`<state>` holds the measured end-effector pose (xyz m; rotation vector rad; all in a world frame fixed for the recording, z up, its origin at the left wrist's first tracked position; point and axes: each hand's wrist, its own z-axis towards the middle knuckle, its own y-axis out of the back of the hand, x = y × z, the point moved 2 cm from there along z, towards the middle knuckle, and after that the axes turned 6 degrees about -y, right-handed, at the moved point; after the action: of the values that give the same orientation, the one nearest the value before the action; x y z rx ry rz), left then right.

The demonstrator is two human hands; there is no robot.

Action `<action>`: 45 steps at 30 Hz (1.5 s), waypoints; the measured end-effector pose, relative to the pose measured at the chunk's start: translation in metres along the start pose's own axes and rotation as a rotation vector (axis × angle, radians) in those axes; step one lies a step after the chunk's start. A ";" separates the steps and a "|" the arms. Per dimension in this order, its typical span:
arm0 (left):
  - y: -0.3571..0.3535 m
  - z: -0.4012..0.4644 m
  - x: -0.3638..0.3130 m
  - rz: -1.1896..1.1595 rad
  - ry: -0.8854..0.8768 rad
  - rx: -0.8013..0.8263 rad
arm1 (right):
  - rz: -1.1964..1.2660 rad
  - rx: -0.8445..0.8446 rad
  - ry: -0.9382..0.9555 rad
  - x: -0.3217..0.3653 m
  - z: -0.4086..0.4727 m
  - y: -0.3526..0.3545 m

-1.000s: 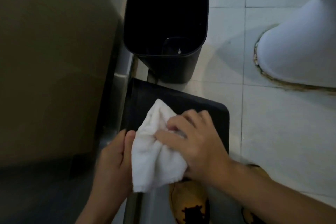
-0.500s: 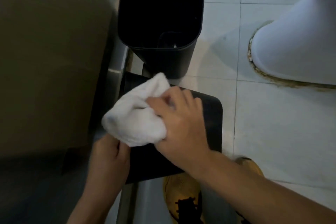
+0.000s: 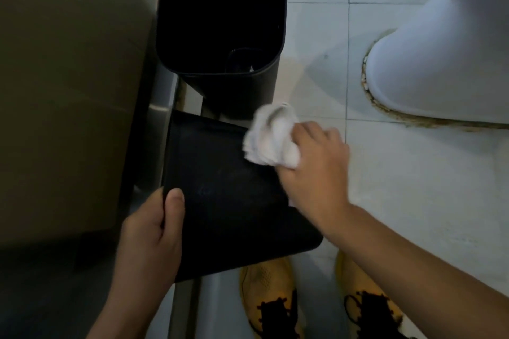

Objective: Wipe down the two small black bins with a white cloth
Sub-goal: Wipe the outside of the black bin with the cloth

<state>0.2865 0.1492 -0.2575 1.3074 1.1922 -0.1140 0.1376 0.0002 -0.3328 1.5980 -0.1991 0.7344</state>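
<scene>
One small black bin (image 3: 228, 201) is tipped so that a flat side faces up, low in the middle of the view. My left hand (image 3: 154, 231) grips its near left corner, thumb on top. My right hand (image 3: 314, 170) holds a bunched white cloth (image 3: 271, 137) and presses it on the bin's far right corner. The second black bin (image 3: 220, 22) stands upright on the floor just beyond, its mouth open toward me and its inside dark.
A white toilet base (image 3: 440, 63) with a stained seal sits on the tiled floor at the right. A tall olive-brown panel (image 3: 68, 77) and a metal strip (image 3: 162, 124) run along the left. My yellow shoes (image 3: 264, 289) stand below the bin.
My right hand swept the cloth from the bin's left side across to its far right corner. My left hand slid down to the near left corner, and the bin's face now shows.
</scene>
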 end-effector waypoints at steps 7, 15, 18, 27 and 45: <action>-0.003 -0.004 0.012 0.101 0.019 -0.063 | -0.013 0.176 0.310 0.084 0.001 0.004; 0.000 -0.003 0.017 -0.073 0.045 0.012 | 0.092 0.160 0.555 0.046 -0.060 0.001; 0.000 -0.003 0.021 0.023 0.067 -0.011 | 0.107 0.058 0.654 0.033 -0.058 -0.006; -0.001 -0.004 0.000 -0.032 0.063 -0.016 | 0.005 -0.044 -0.005 -0.085 0.021 0.014; 0.002 -0.008 0.006 0.028 0.060 0.021 | -0.138 -0.133 0.073 -0.120 0.008 -0.001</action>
<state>0.2853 0.1590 -0.2591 1.3538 1.2264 -0.0677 0.0470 -0.0418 -0.4008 1.4413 -0.0813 0.6580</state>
